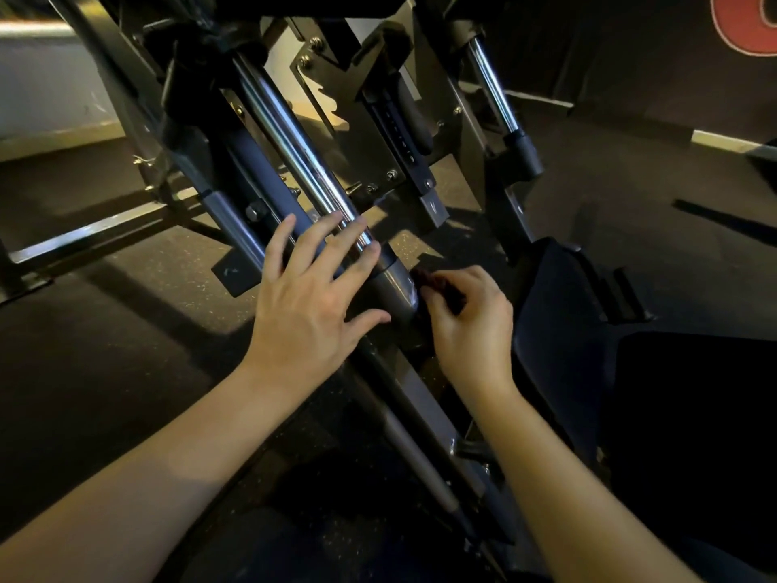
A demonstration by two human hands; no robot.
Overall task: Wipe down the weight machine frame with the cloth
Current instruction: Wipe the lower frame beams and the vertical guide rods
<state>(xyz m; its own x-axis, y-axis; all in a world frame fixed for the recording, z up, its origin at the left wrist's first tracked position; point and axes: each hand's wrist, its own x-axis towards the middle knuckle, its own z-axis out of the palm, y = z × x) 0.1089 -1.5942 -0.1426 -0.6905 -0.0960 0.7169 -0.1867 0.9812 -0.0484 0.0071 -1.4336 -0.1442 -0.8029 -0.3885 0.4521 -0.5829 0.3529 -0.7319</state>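
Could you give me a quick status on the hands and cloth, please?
Left hand open, fingers spread across the chrome rod. Right hand pinching the cloth at the grey sleeve. Nothing in the way.

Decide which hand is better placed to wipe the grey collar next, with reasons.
Right: the right hand pinches the cloth beside the collar; the left hand rests open on the chrome rod, holding nothing.
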